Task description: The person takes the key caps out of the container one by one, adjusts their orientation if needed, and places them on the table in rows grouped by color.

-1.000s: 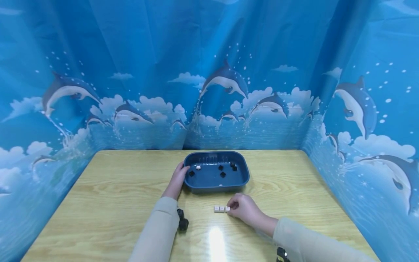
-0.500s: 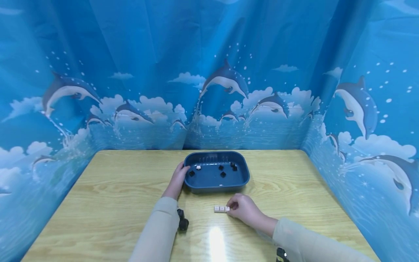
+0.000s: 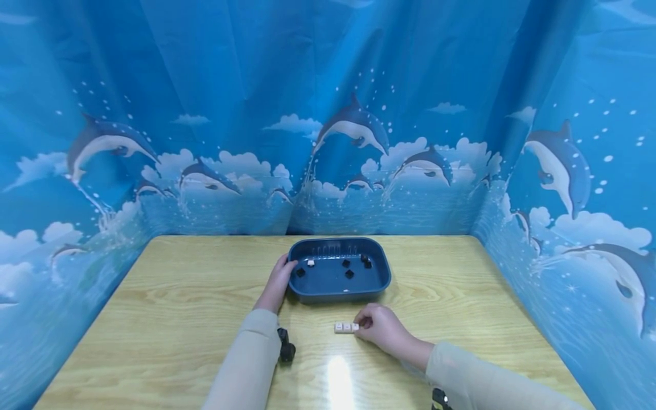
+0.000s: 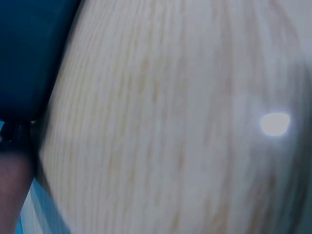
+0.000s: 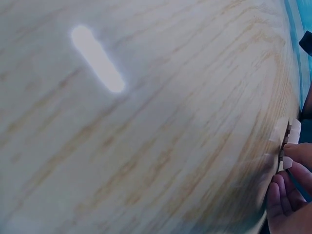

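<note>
Three white keycaps (image 3: 347, 327) stand in a short row on the wooden table in the head view. My right hand (image 3: 384, 329) pinches the rightmost keycap (image 3: 355, 327) between thumb and fingertips, against its neighbour. The right wrist view shows the same pinch at its right edge, with the held keycap (image 5: 287, 162) partly covered by the fingers. Behind the row is a dark blue plastic tray (image 3: 338, 297). My left hand (image 3: 279, 279) grips its left end, thumb over the rim; the other fingers are mostly hidden. Only a blurred bit of that hand (image 4: 13, 190) shows in the left wrist view.
Inside the tray lie several black keycaps (image 3: 349, 274) and one white keycap (image 3: 310, 263). A blue curtain (image 3: 328, 188) with dolphins closes off the table's back and sides. Bright lamp glare (image 3: 339, 376) reflects from the wooden tabletop (image 3: 195, 319) in front.
My right hand has slid slightly left with the rightmost keycap, and the small gap to the middle keycap has closed. The left hand and tray have stayed in place.
</note>
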Tool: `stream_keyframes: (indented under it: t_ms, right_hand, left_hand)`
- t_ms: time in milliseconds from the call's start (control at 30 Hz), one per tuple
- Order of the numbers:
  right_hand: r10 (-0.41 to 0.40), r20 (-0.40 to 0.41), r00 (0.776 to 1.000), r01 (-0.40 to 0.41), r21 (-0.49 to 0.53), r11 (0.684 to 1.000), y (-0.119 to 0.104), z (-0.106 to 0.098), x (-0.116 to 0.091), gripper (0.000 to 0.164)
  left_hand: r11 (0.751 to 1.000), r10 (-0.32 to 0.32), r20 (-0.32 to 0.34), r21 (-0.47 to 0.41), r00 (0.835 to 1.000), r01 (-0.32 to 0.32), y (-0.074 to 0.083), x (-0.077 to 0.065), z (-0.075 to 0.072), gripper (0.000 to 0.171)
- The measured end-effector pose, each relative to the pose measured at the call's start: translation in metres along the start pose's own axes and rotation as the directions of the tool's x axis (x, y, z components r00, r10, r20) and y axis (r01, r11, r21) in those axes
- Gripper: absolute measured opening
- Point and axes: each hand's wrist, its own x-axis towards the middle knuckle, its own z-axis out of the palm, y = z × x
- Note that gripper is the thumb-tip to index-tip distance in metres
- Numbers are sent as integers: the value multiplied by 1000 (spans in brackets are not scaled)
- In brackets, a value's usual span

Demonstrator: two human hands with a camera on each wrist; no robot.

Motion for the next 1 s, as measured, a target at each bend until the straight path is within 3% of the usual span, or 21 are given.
stream_keyframes:
  t_ms: [833, 1000]
  right_hand:
    - [-27, 10, 1000, 27, -1, 1000, -1, -2, -1, 18]
    - [-86, 1, 996, 86, -39, 996, -6, -10, -3, 23]
  left_hand:
    - [1000, 23, 0, -6, 1000, -23, -4, 0, -1, 56]
    - [1000, 21, 2, -5, 1000, -21, -3, 1, -1, 56]
